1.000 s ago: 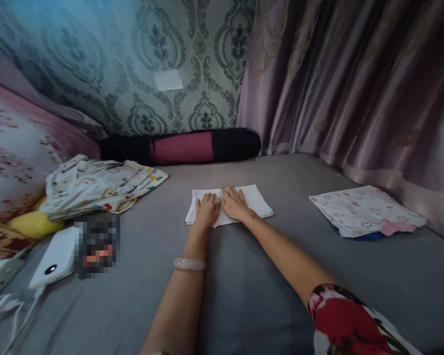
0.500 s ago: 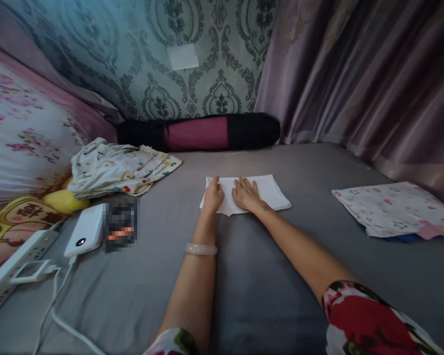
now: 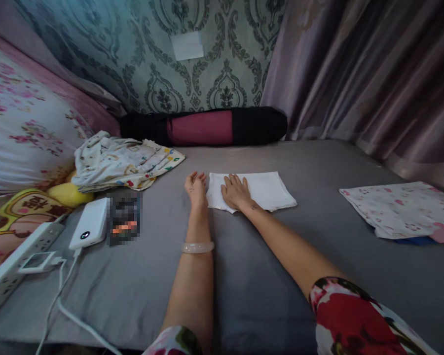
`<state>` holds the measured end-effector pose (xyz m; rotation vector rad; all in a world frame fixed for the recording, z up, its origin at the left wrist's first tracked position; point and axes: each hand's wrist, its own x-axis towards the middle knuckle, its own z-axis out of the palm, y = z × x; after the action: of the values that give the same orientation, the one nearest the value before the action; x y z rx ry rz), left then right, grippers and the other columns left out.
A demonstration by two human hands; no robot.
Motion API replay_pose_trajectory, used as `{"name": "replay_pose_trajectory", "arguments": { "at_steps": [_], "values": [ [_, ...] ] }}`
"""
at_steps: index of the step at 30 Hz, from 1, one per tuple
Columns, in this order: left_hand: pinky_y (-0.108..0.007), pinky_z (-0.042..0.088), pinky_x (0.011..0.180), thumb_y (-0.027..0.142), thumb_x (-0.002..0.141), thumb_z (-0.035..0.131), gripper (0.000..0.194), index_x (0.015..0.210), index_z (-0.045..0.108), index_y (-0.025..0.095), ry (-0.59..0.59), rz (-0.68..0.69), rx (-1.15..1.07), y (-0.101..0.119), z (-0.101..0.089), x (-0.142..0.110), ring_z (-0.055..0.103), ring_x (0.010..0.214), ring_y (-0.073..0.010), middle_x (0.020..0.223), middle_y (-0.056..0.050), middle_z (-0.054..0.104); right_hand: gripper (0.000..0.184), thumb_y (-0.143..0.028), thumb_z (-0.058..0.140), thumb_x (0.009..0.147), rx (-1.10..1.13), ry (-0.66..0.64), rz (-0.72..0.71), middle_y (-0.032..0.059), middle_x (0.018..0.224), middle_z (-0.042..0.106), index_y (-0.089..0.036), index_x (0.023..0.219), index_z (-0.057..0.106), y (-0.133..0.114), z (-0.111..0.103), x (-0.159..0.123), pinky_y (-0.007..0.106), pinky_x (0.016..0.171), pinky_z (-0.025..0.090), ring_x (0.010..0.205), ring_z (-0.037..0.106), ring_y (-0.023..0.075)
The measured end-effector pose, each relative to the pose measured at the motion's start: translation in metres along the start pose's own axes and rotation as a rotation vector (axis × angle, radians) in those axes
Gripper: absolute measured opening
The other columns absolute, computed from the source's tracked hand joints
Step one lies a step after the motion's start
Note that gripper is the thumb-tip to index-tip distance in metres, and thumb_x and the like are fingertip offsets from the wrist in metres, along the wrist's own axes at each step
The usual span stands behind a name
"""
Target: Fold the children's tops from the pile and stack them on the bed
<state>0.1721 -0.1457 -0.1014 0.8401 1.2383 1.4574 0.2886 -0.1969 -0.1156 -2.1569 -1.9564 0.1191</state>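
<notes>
A folded white cloth (image 3: 268,190) lies flat on the grey bed sheet (image 3: 259,261), right in front of me. My right hand (image 3: 237,192) rests palm down on its left part, fingers stretched out. Just off the cloth's left edge is my left hand (image 3: 196,188), turned on its side with the fingers loosely curled and apart, and I see nothing in it. A pale bangle (image 3: 198,247) circles my left forearm.
At right lies a folded pink-patterned cloth (image 3: 403,209). Rumpled printed clothes (image 3: 120,160) sit at left, near a white power bank (image 3: 91,224), a power strip (image 3: 25,256) and cables. A black and maroon roll (image 3: 202,128) lies along the wall.
My left hand has moved left off the white cloth and turned on its side. My right hand has shifted slightly left over the cloth. The head view has tilted down and turned left.
</notes>
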Motion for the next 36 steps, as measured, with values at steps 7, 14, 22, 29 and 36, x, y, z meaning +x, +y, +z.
{"name": "replay_pose_trajectory", "arguments": {
  "at_steps": [7,14,22,29,36],
  "values": [
    [-0.035,0.053,0.09,0.008,0.083,0.044,0.035,0.116,0.053,0.014,0.024,-0.033,-0.027,0.0,0.001,-0.003,0.07,0.098,-0.0182,0.113,-0.015,0.068,0.056,-0.037,0.024,0.099,0.007,-0.033,0.027,0.0156,0.156,0.031,-0.01,0.146,0.038,-0.003,-0.002,0.005,0.055,0.115,0.011,0.144,0.023,0.0289],
    [-0.033,0.054,0.087,0.008,0.084,0.044,0.037,0.12,0.049,0.014,0.061,-0.04,-0.02,0.001,0.001,-0.003,0.07,0.096,-0.0177,0.112,-0.016,0.069,0.055,-0.037,0.023,0.1,0.047,-0.034,-0.073,0.013,0.157,0.03,-0.012,0.146,0.037,-0.026,-0.008,0.01,0.052,0.117,0.01,0.146,0.021,0.0261],
    [-0.03,0.053,0.087,0.005,0.083,0.047,0.035,0.117,0.048,0.015,0.095,-0.069,-0.057,0.006,-0.001,-0.001,0.071,0.094,-0.0162,0.109,-0.014,0.069,0.054,-0.034,0.023,0.099,0.04,0.003,-0.225,0.0128,0.155,0.033,-0.01,0.145,0.039,-0.036,0.008,0.016,0.05,0.116,0.014,0.143,0.026,0.0245],
    [-0.03,0.054,0.083,0.006,0.082,0.049,0.03,0.11,0.049,0.015,0.078,-0.034,-0.07,0.006,0.004,-0.005,0.071,0.083,-0.0142,0.098,-0.01,0.07,0.056,-0.035,0.021,0.1,0.07,-0.024,-0.245,0.0138,0.154,0.035,-0.009,0.146,0.038,-0.032,0.006,0.017,0.052,0.115,0.017,0.143,0.028,0.0264],
    [-0.034,0.054,0.086,0.013,0.084,0.046,0.028,0.111,0.053,0.013,-0.117,0.185,0.116,-0.009,0.015,-0.006,0.07,0.09,-0.018,0.1,-0.012,0.069,0.056,-0.041,0.024,0.101,0.018,0.014,-0.1,0.0151,0.156,0.031,-0.013,0.148,0.036,0.0,-0.012,0.005,0.053,0.116,0.013,0.144,0.023,0.0287]
  ]
}}
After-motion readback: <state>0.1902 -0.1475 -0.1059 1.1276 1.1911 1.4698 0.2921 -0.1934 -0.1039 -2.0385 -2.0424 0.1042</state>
